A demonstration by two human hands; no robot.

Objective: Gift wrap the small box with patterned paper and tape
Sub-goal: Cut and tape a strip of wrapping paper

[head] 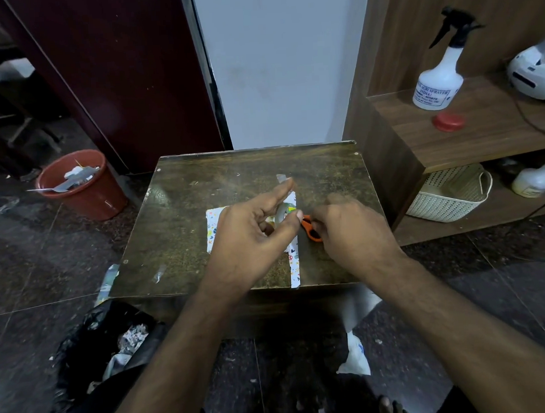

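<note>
White patterned paper lies near the middle of the wooden table, mostly hidden by the left hand, whose curled fingers hold a clear tape roll. Just right, the right hand grips orange scissors. A paper strip reaches the front edge. The red bucket at far left holds scraps.

Red bin on floor left; spray btl, basket on shelf right.
</note>
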